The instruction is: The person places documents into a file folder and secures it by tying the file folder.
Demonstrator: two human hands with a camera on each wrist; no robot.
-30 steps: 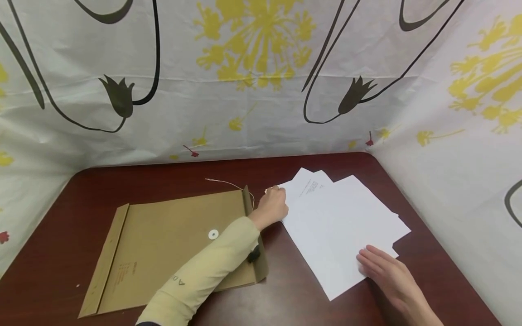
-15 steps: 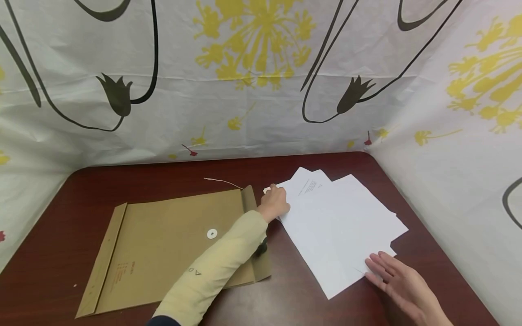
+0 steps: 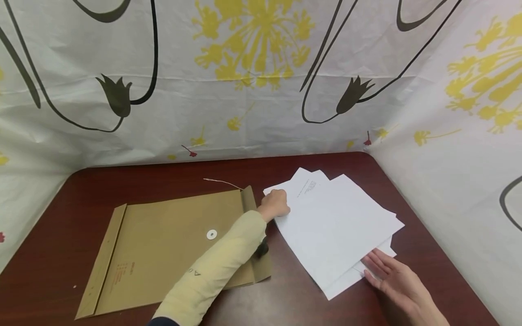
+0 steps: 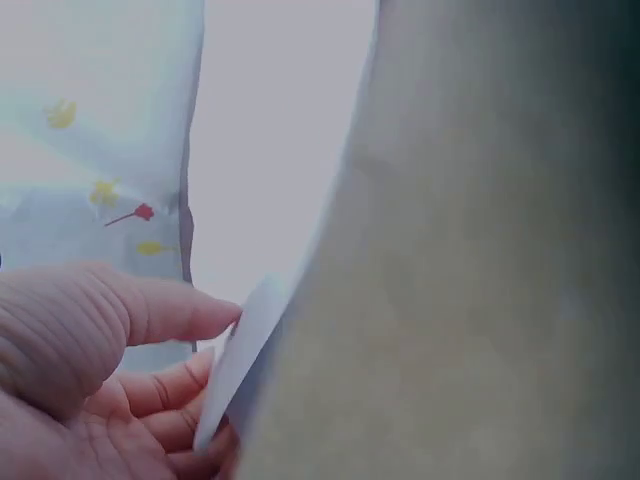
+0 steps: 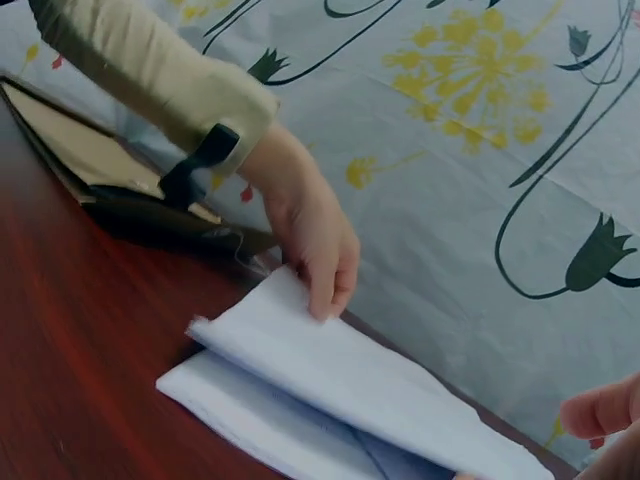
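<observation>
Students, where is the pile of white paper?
In the head view, the pile of white paper lies right of centre on the table, right of the brown envelope, between the left hand and right hand.

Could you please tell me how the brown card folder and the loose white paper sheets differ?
The brown card folder is a single item, whereas the loose white paper sheets overlap at differing angles. The left hand pinches the sheets but not the folder. Both lie on the dark reddish-brown table.
</observation>
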